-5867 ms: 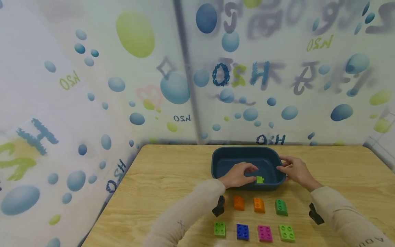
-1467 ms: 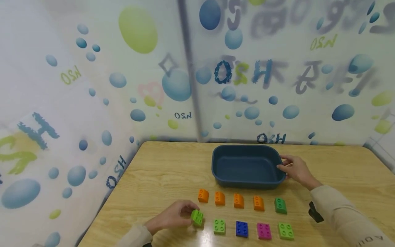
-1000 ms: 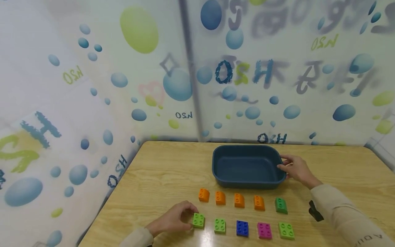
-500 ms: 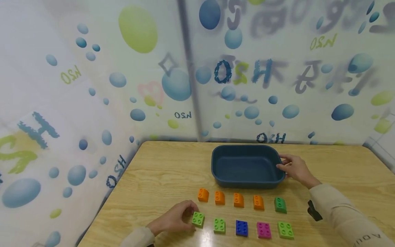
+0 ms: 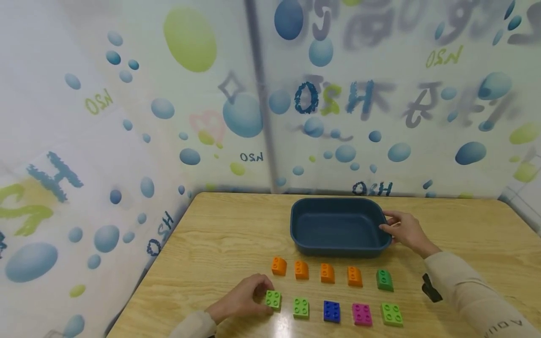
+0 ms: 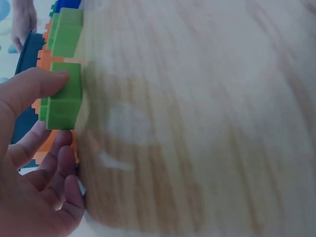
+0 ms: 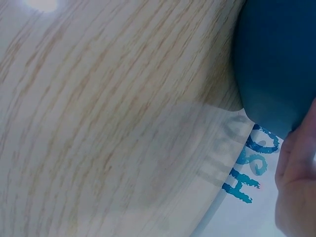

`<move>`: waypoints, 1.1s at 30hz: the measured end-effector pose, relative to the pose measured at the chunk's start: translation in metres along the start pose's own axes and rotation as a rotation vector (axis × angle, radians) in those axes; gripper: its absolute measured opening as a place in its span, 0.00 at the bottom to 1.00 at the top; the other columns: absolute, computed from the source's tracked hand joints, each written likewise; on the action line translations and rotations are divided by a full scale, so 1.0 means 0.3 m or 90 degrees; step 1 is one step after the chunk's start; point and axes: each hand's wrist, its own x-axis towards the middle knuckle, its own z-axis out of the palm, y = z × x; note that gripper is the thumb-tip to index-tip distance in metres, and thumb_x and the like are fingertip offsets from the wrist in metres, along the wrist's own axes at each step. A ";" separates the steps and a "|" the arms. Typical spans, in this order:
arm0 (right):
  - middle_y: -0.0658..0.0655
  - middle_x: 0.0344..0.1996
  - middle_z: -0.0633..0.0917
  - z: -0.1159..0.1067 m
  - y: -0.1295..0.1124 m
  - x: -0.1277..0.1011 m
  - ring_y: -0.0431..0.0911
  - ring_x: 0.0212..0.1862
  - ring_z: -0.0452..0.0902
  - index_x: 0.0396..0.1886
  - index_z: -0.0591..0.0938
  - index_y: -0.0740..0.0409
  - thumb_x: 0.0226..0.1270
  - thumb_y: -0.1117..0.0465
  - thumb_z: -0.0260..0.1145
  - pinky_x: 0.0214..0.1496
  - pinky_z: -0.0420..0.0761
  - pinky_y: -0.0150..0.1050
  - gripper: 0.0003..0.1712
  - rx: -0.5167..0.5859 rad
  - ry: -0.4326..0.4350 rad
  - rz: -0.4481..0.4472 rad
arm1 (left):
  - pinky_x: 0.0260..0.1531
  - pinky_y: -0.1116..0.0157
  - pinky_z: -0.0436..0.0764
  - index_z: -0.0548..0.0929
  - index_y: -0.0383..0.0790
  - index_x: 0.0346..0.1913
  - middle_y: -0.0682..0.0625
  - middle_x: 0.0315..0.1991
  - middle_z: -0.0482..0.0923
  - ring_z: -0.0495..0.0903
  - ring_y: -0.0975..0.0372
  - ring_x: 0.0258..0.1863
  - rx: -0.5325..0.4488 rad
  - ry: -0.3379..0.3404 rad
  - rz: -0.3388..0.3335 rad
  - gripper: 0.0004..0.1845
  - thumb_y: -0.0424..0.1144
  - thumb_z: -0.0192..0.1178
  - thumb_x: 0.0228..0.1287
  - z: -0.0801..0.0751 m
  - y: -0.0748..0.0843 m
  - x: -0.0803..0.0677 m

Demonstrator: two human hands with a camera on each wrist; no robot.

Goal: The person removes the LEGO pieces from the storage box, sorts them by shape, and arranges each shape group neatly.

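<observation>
My left hand point(image 5: 247, 298) pinches a light green toy brick point(image 5: 273, 299) at the left end of the front row. In the left wrist view the thumb lies along one side of that brick point(image 6: 65, 101), with the fingers curled round beyond it; the brick sits on the table. My right hand point(image 5: 407, 231) grips the right end of a dark blue bin point(image 5: 340, 252), thumb at its rim and fingers against the outer wall. The bin's inside is bare. The right wrist view shows only the bin's outer wall point(image 7: 276, 59) and part of the hand.
Right of the held brick lie another light green brick point(image 5: 301, 308), a blue one point(image 5: 331, 311), a pink one point(image 5: 362, 314) and a lime one point(image 5: 391, 314). Behind them run several orange sloped bricks point(image 5: 327, 273) and a dark green one point(image 5: 384, 280). A patterned wall point(image 5: 338, 159) backs the table.
Earlier my left hand was over the bin at a light green brick inside; it then carried the brick to the front row's left end and set it upright. The right hand stays at the bin.
</observation>
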 end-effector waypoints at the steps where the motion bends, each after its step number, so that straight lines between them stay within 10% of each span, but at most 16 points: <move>1: 0.69 0.37 0.74 0.001 0.001 0.000 0.50 0.29 0.77 0.58 0.62 0.77 0.60 0.67 0.59 0.24 0.79 0.40 0.30 0.000 0.001 0.000 | 0.38 0.70 0.70 0.75 0.45 0.38 0.60 0.34 0.70 0.70 0.67 0.36 0.000 0.000 -0.001 0.17 0.41 0.68 0.44 0.001 0.001 0.001; 33: 0.73 0.40 0.73 0.002 0.000 0.002 0.50 0.32 0.78 0.59 0.62 0.76 0.61 0.62 0.60 0.26 0.79 0.40 0.32 -0.010 0.005 0.017 | 0.44 0.68 0.69 0.76 0.42 0.40 0.60 0.37 0.72 0.70 0.66 0.39 -0.046 -0.029 0.020 0.18 0.38 0.68 0.43 -0.010 0.011 -0.005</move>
